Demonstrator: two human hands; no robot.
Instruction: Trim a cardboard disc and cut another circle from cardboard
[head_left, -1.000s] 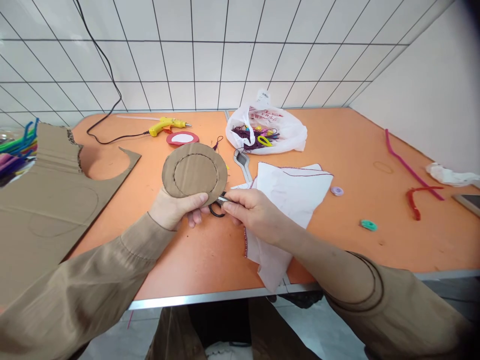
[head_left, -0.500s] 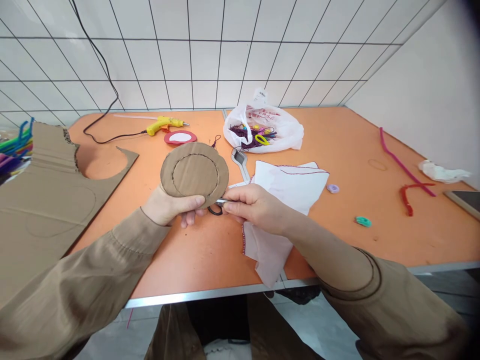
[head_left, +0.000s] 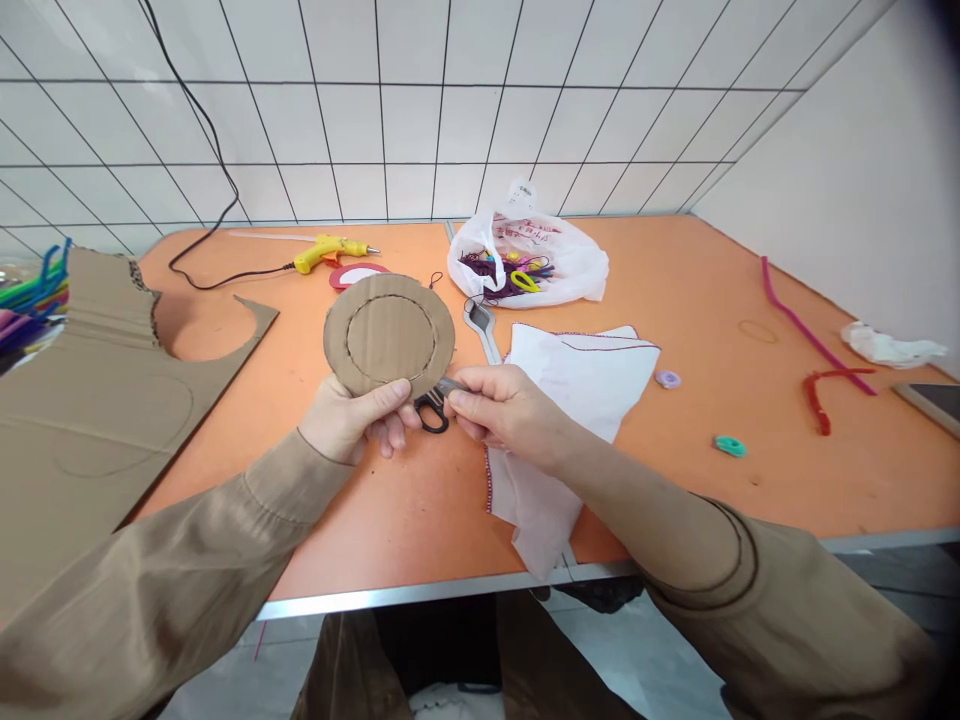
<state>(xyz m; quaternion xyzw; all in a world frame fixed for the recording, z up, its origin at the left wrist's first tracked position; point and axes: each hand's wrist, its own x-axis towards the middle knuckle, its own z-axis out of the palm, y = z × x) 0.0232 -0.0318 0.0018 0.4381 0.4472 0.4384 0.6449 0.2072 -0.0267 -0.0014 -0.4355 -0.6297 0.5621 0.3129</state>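
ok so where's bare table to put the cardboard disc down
Bare orange tabletop lies along the near edge, between the large cut cardboard sheet and the white cloth. More lies right of the cloth, beyond the small green ring. It is crowded behind the round cardboard disc: yellow glue gun, white plastic bag.

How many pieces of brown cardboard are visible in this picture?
2. A round brown cardboard disc is held up by the left hand. A large brown cardboard sheet with a curved cut-out lies on the orange table at the left. Others may be hidden.
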